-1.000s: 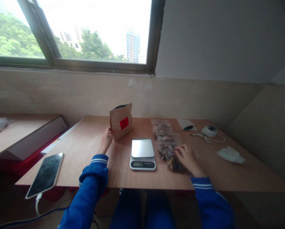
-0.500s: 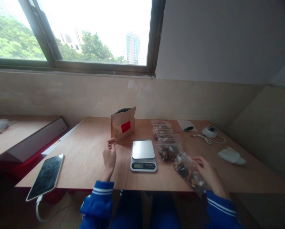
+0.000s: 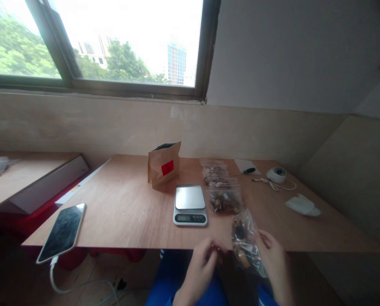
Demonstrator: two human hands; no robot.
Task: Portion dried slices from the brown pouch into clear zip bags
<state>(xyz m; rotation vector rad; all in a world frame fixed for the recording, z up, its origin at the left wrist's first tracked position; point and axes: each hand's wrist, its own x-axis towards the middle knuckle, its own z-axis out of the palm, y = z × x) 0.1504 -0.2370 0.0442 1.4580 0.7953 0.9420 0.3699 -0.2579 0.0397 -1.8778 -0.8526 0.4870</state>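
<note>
Clear bag point(image 3: 245, 244) of dark and tan pieces, held at the near edge of the table point(image 3: 129, 221)

Item one: we find the clear bag tilted, its lower end out past the table edge, pinched along one side by the right hand point(image 3: 272, 255), thumb and fingers closed on the plastic.
Item two: the left hand point(image 3: 205, 263), fingers loosely curled, just beside the bag; we see nothing in its grasp.
Item three: a row of filled zip bags point(image 3: 224, 200), running back beyond the held one.
Item four: a scale point(image 3: 190, 198) with a bare metal plate, left of that row.
Item five: a brown paper pouch point(image 3: 158, 168) with a red label, upright, its top open, behind the scale.
Item six: a phone point(image 3: 62, 231), cable plugged in, at the table's left.
</note>
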